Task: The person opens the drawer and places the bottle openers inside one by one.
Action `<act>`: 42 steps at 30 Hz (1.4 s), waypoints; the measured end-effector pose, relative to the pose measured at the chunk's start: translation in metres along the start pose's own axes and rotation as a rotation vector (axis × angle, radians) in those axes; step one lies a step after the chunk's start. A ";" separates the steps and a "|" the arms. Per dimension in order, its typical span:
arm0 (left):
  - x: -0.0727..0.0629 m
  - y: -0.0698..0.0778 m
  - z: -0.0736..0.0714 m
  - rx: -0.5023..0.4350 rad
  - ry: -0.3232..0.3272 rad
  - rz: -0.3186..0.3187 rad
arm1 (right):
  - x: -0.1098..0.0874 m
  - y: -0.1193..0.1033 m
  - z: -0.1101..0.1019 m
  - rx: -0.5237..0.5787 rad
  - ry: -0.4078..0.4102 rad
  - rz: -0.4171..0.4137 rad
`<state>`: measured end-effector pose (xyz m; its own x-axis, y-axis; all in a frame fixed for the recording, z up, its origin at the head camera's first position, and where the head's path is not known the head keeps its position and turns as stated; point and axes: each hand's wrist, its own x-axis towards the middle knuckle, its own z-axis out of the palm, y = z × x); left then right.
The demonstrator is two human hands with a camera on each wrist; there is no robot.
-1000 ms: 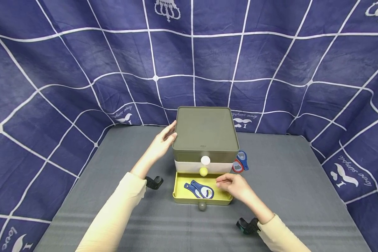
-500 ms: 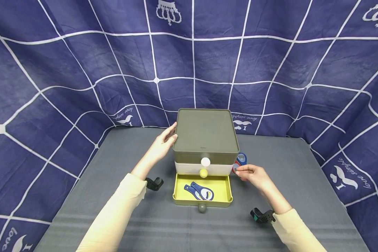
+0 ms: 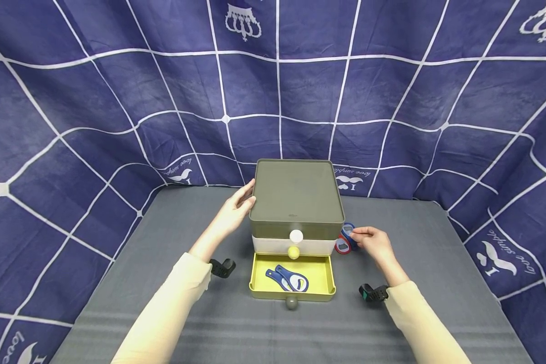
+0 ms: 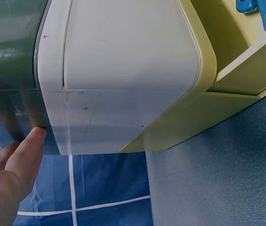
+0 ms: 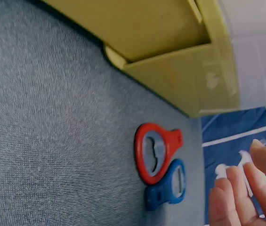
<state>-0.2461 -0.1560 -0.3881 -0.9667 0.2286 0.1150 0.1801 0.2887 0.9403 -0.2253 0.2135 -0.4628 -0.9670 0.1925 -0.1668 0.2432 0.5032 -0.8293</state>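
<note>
A small drawer box (image 3: 297,192) has a dark green top tier, a white tier and a yellow bottom drawer (image 3: 273,295), which is pulled out. My left hand (image 3: 234,211) rests against the box's left side near the top, fingers extended, as the left wrist view also shows. Two blue bottle openers (image 3: 298,281) lie overlapping in the drawer. Right of the box, a red bottle opener (image 5: 141,157) and a blue bottle opener (image 5: 157,197) lie side by side on the cloth. Over them is my right hand (image 3: 375,244), its thumb and fingers apart and holding nothing.
Grey cloth (image 3: 437,263) covers the table around the box. A blue curtain with white lines (image 3: 300,91) hangs behind and at both sides. Round knobs, one white (image 3: 296,236), one yellow (image 3: 293,252) and one dark (image 3: 291,303), stick out from the drawer fronts.
My right hand has moved from over the yellow drawer out to the right, then slightly farther back over the loose bottle openers. The left hand stays against the box.
</note>
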 end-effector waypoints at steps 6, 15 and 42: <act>0.001 0.002 0.000 0.003 0.004 0.009 | 0.012 0.009 0.003 -0.020 0.092 0.000; 0.002 0.004 -0.001 0.015 0.004 0.027 | 0.020 0.018 0.007 -0.080 0.188 -0.003; -0.004 -0.001 0.001 0.000 0.003 0.011 | 0.023 0.031 0.026 -0.171 0.173 0.057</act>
<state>-0.2420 -0.1565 -0.3901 -0.9651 0.2294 0.1263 0.1909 0.2865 0.9389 -0.2424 0.2115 -0.5060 -0.9276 0.3586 -0.1052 0.3207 0.6194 -0.7166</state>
